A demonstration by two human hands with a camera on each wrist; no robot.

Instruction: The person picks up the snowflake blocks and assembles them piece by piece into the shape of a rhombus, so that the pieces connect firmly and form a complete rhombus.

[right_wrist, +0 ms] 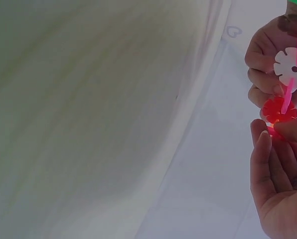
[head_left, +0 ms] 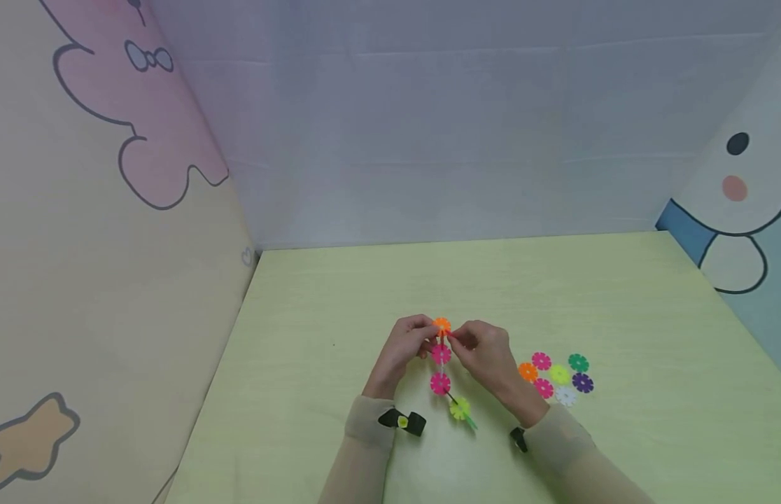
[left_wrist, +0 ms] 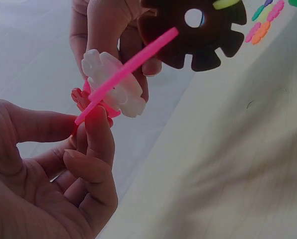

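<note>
Chain: a chain of snowflake discs [head_left: 442, 367] is held above the desk [head_left: 340, 301], near its front middle, between the two hands.
Long axis: in the head view it runs away from the person; an orange disc [head_left: 441, 326] is at the far end, two pink discs follow, and a yellow-green disc [head_left: 459, 408] with a green piece is at the near end.
Left hand: the left hand [head_left: 404, 350] pinches the far end; in the left wrist view its fingers [left_wrist: 96, 137] curl and press a pink disc edge [left_wrist: 123, 69].
Right hand: the right hand [head_left: 485, 357] has its fingers closed on the same far end, at a white disc [right_wrist: 291, 67] and red disc [right_wrist: 279, 110].
Loose discs: a cluster of spare discs [head_left: 557, 378] lies on the desk just right of the right hand.
Hard to make out: how the discs slot together is hidden by fingertips; the wrist views cut off the near end, and one dark disc [left_wrist: 198, 30] is backlit, its colour unclear.
</note>
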